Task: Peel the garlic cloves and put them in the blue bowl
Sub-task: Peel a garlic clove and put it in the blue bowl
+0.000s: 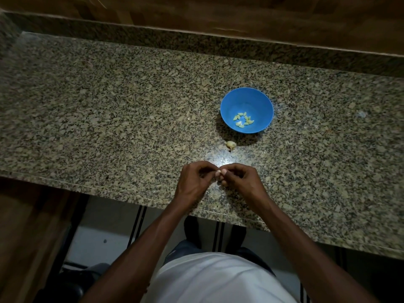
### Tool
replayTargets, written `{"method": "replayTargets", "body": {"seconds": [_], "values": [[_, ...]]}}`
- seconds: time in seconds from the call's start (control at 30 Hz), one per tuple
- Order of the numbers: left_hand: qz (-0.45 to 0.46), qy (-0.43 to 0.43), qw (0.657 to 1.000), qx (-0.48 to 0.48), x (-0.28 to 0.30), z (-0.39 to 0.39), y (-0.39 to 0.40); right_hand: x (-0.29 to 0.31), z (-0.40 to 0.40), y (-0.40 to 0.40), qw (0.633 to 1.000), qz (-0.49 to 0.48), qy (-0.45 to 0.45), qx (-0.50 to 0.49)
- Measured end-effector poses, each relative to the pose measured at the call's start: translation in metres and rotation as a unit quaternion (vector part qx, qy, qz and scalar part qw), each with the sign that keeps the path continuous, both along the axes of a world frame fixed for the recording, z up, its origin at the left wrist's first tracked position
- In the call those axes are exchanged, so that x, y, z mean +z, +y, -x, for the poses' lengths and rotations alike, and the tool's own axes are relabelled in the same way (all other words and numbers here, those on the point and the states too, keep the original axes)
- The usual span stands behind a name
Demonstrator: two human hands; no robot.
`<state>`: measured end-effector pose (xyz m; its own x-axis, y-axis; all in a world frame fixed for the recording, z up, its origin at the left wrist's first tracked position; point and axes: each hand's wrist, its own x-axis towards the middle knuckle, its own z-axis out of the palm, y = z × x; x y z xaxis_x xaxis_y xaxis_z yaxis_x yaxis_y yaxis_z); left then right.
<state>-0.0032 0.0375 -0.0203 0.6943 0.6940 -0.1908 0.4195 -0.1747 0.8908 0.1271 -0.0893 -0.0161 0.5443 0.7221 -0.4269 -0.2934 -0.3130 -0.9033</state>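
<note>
A blue bowl (pixel 246 99) stands on the speckled granite counter, right of centre, with several peeled pale-green garlic cloves (pixel 243 119) in its bottom. Just in front of the bowl lies what remains of a garlic bulb (pixel 230 145), papery and yellowish. Nearer the counter's front edge, my left hand (pixel 194 180) and my right hand (pixel 239 178) meet fingertip to fingertip, both pinching one small garlic clove (pixel 219 172), of which only a pale sliver shows between the fingers.
The granite counter (pixel 109 117) runs wide to the left and right, with a raised granite back ledge (pixel 196 44) and a wooden wall behind. Its front edge lies just under my wrists. Below are a tiled floor and dark objects at lower left.
</note>
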Motion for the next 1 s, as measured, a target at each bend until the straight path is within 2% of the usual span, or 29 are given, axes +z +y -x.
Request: {"method": "replayTargets", "body": {"seconds": [0.17,0.37,0.53,0.67,0.83,1.0], "values": [[0.027,-0.004,1.000,0.007,0.002,-0.001,0.003,-0.003,0.002,-0.001,1.000,0.006,-0.006,-0.011],[0.149,-0.049,0.987,-0.020,0.008,0.007,0.010,0.002,0.002,0.004,0.998,0.001,-0.068,-0.002],[0.159,-0.021,0.985,-0.056,0.005,0.009,0.023,0.000,0.005,0.007,0.996,0.010,-0.090,0.008],[0.161,-0.025,0.985,-0.063,0.002,0.011,0.027,-0.001,0.013,0.010,0.998,0.001,-0.057,-0.026],[0.163,-0.043,0.985,-0.045,-0.002,0.009,0.023,-0.004,0.021,0.010,0.994,-0.002,0.037,-0.100],[0.151,-0.026,0.987,-0.039,-0.007,0.005,0.017,-0.004,0.024,0.010,0.983,-0.015,0.110,-0.146]]}}
